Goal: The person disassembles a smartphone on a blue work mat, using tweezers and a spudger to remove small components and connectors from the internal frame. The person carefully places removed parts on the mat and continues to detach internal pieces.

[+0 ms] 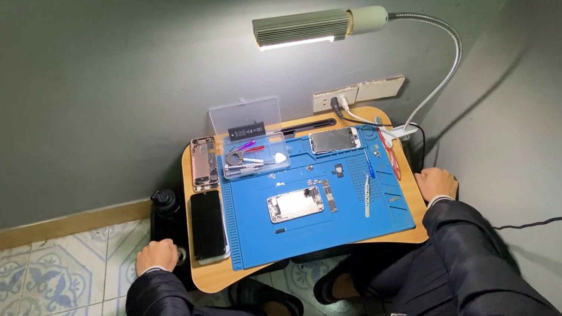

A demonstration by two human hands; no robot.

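I'm gripping the worktop [312,260] edges, left hand [156,256] and right hand [436,182] clenched, opened phone [295,204] lying between them, three more phones sitting around

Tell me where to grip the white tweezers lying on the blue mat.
Pinch the white tweezers across the middle of their shaft, coming from above on the right. They lie flat, lengthwise away from the person, and the right hand is nearest.
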